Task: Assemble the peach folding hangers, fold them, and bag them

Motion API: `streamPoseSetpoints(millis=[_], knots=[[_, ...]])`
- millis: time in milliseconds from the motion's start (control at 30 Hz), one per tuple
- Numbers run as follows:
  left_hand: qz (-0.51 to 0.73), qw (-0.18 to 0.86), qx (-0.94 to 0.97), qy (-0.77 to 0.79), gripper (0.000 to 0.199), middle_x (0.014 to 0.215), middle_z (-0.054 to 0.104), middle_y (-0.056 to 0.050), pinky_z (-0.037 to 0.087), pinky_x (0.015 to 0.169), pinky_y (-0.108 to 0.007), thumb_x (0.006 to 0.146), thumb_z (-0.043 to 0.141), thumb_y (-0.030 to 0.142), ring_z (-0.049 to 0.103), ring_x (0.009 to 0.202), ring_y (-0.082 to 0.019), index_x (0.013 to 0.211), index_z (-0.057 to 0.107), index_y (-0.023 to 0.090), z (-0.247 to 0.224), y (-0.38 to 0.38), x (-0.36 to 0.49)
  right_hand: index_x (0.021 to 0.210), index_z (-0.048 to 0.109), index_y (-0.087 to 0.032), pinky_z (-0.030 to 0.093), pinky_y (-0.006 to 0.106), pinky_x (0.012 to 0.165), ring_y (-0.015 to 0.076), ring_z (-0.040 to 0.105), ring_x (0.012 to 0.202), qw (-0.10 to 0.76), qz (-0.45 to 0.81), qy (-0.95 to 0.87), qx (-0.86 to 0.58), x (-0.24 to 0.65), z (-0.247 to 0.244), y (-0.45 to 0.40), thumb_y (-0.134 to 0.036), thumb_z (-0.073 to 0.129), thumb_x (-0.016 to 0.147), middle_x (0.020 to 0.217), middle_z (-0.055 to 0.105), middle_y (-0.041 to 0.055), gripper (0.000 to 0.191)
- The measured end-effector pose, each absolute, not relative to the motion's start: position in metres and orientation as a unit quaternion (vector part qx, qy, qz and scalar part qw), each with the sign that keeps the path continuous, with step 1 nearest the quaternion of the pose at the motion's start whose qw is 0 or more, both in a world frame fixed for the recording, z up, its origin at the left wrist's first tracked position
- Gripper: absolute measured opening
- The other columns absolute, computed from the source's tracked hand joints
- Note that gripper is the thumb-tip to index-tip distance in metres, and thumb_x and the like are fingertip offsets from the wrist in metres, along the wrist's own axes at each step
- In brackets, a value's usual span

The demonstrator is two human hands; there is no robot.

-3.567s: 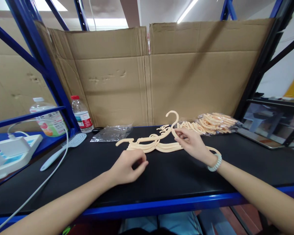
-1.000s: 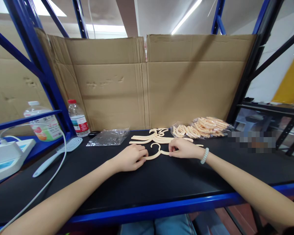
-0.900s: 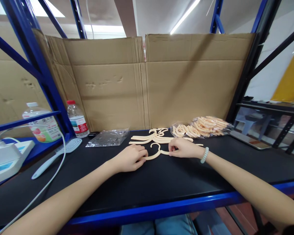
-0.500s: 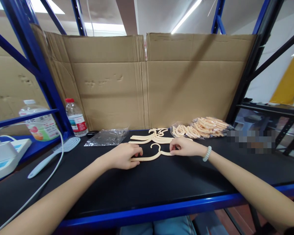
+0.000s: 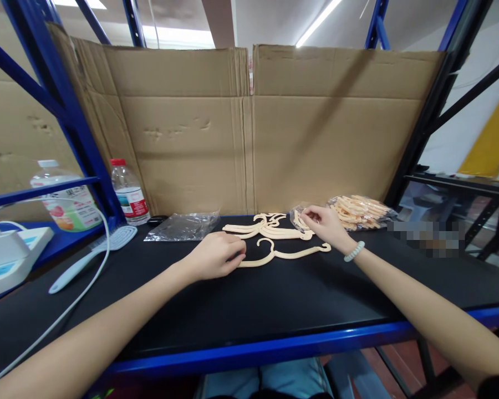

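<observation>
A cream-coloured hanger (image 5: 293,255) lies flat on the black tabletop, its hook pointing away from me. My left hand (image 5: 219,256) is closed around its left end, which the fingers hide. Beyond the hanger, my right hand (image 5: 325,224) is over a small clear bag of cream pieces (image 5: 298,219). Its fingers are bent and drawn together at the bag; what they hold, if anything, is hidden. Several similar hangers (image 5: 270,230) lie in a stack just behind the single one.
A larger clear bag of cream pieces (image 5: 360,211) lies at the back right. Back left are an empty-looking plastic bag (image 5: 183,226), a red-capped bottle (image 5: 130,194), a pale hairbrush (image 5: 95,252) and a white cable (image 5: 77,310). Cardboard (image 5: 191,144) stands behind.
My right hand has let go of the hanger's right arm and moved back and right to the small bag, uncovering the hanger's right end. My left hand stays on the left end.
</observation>
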State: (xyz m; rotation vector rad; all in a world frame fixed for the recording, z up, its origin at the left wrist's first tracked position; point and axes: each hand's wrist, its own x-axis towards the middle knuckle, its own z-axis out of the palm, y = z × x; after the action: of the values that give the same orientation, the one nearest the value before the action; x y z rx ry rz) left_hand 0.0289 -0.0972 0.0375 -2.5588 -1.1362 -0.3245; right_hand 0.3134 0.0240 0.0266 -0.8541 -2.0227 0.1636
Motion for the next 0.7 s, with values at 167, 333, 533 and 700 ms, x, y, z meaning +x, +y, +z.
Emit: streamPoseSetpoints(millis=[167, 333, 533, 700], knots=[[-0.093, 0.138, -0.925, -0.341, 0.016, 0.070, 0.059, -0.001, 0.034, 0.056, -0.025, 0.088, 0.040, 0.020, 0.055, 0.062, -0.014, 0.079, 0.053, 0.018, 0.027, -0.108, 0.046, 0.071, 0.064, -0.014, 0.037, 0.024, 0.053, 0.0119, 0.050, 0.054, 0.484, 0.063, -0.792, -0.366, 0.314, 0.027, 0.026, -0.031, 0.050, 0.081, 0.060, 0.061, 0.0018, 0.023], [-0.056, 0.126, -0.942, -0.305, 0.013, 0.071, 0.060, 0.000, 0.035, 0.054, -0.026, 0.089, 0.039, 0.019, 0.055, 0.060, -0.014, 0.085, 0.052, 0.019, 0.019, -0.118, 0.063, 0.071, 0.063, -0.014, 0.037, 0.023, 0.054, 0.0119, 0.051, 0.054, 0.488, 0.065, -0.788, -0.368, 0.311, 0.027, 0.024, -0.029, 0.050, 0.080, 0.059, 0.060, 0.0014, 0.022], [-0.048, 0.118, -0.944, -0.306, 0.016, 0.072, 0.060, 0.000, 0.036, 0.054, -0.026, 0.091, 0.036, 0.019, 0.055, 0.059, -0.014, 0.086, 0.051, 0.019, 0.021, -0.120, 0.065, 0.070, 0.063, -0.015, 0.037, 0.023, 0.054, 0.0115, 0.050, 0.053, 0.493, 0.063, -0.787, -0.365, 0.310, 0.028, 0.022, -0.028, 0.050, 0.079, 0.058, 0.059, 0.0008, 0.021], [-0.060, 0.120, -0.944, -0.301, 0.015, 0.069, 0.059, -0.001, 0.034, 0.053, -0.025, 0.090, 0.037, 0.019, 0.055, 0.058, -0.014, 0.084, 0.051, 0.018, 0.021, -0.120, 0.065, 0.071, 0.063, -0.015, 0.036, 0.023, 0.054, 0.0109, 0.049, 0.053, 0.486, 0.065, -0.797, -0.352, 0.308, 0.027, 0.019, -0.025, 0.049, 0.080, 0.058, 0.058, -0.0002, 0.019]])
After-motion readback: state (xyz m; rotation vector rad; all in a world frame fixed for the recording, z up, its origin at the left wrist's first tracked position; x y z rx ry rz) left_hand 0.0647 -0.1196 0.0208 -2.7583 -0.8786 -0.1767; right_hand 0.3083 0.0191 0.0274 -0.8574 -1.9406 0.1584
